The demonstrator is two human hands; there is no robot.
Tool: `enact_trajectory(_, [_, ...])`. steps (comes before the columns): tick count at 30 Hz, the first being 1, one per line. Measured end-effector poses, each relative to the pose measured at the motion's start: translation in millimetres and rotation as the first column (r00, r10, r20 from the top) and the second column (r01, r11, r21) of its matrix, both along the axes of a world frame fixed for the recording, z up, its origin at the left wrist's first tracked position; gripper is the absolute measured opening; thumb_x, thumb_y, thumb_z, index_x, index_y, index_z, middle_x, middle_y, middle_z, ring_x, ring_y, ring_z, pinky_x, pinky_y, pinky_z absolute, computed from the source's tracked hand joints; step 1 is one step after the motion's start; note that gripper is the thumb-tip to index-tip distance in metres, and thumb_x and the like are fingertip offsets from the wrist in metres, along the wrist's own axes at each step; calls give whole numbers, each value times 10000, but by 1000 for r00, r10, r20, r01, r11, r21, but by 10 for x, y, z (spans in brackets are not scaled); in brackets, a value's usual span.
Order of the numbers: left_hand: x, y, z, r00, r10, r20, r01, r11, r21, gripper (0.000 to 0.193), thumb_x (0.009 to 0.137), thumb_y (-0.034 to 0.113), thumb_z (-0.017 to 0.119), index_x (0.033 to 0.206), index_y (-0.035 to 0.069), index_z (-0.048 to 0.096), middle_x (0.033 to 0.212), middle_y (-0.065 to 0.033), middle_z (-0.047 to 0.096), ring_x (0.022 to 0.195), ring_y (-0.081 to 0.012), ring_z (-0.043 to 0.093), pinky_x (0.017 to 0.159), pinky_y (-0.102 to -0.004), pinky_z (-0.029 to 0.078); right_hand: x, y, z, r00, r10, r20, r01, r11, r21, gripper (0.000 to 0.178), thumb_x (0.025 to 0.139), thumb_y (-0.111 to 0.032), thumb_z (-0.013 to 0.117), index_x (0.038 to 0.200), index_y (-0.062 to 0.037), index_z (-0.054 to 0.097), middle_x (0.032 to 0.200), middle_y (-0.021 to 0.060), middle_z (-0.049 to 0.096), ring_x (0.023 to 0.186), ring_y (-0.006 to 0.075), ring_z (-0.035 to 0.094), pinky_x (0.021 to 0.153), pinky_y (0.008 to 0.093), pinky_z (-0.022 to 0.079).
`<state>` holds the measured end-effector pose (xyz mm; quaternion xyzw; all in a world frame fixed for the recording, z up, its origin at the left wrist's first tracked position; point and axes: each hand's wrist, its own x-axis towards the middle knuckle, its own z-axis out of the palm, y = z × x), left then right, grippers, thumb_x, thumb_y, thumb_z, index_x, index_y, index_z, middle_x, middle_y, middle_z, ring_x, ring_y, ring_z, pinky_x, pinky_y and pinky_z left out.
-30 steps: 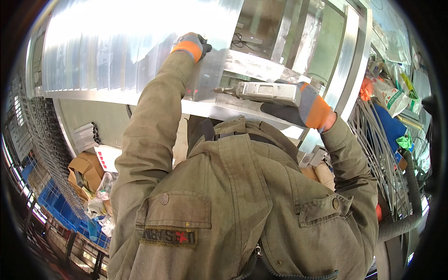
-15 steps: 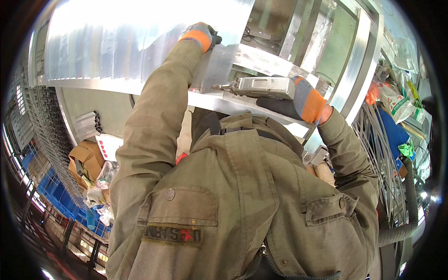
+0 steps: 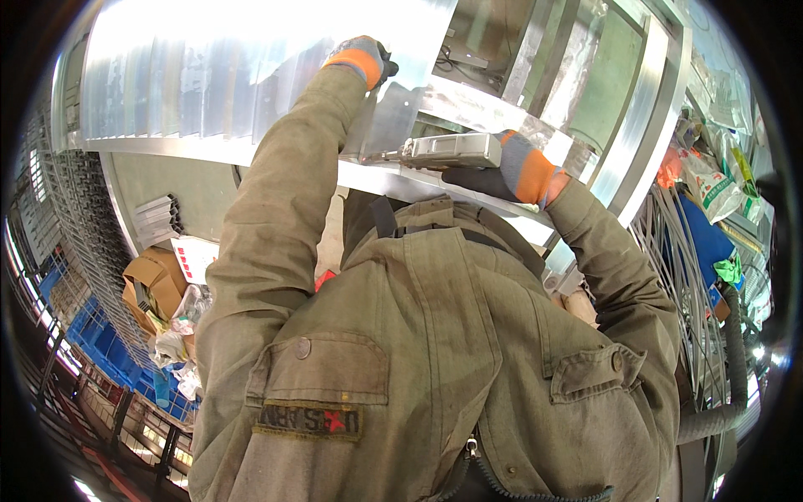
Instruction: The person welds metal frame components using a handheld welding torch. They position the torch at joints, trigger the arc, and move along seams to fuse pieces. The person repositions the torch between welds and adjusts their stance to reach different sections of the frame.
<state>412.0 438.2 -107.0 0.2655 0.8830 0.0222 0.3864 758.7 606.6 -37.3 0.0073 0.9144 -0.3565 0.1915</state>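
Observation:
My left hand, in a grey and orange glove with black fingers, rests on a shiny ribbed aluminium panel. Its fingers look curled; whatever they may hold is hidden. In the same kind of glove, my right hand is closed around a silver, box-bodied power drill. The drill lies level, its narrow tip pointing left. That tip is low on the panel, close to the near rail of the aluminium frame, below my left forearm. Whether the tip touches the metal I cannot tell.
Frame bars run along the right, with openings between them. Beyond them lie a bundle of thin metal strips and plastic bags. A wire mesh stack, a cardboard box and blue crates stand at the left.
My right hand has shifted left with the drill, bringing its tip nearer to my left forearm. My left hand has stayed almost in place on the panel.

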Motion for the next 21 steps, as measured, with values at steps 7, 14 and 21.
enact_trajectory(7, [-52, 6, -75, 1000, -18, 18, 18, 1000, 1, 411, 925, 413, 931, 1190, 105, 869, 985, -79, 871, 915, -234, 807, 904, -427, 634, -181, -86, 147, 987, -62, 148, 107, 942, -317, 224, 1005, -197, 715, 1139, -33, 789, 1076, 227, 769, 1021, 421, 719, 959, 473, 570])
enact_trajectory(14, [-59, 15, -152, 999, -8, 36, 8, 1000, -11, 471, 930, 446, 925, 1261, 119, 853, 1033, -79, 877, 952, -240, 811, 924, -439, 642, -210, -135, 198, 972, -36, 231, 113, 936, -332, 346, 1029, -298, 805, 1255, -37, 800, 1172, 190, 817, 1069, 322, 779, 961, 425, 602])
enact_trajectory(21, [-35, 13, -141, 999, -30, 18, 30, 999, -14, 456, 940, 444, 906, 1270, 132, 853, 1026, -74, 876, 961, -249, 810, 941, -440, 638, -186, -106, 35, 978, 10, 208, 44, 966, -253, 433, 1046, -348, 868, 1352, -48, 809, 1259, 160, 852, 1119, 233, 824, 973, 381, 626])
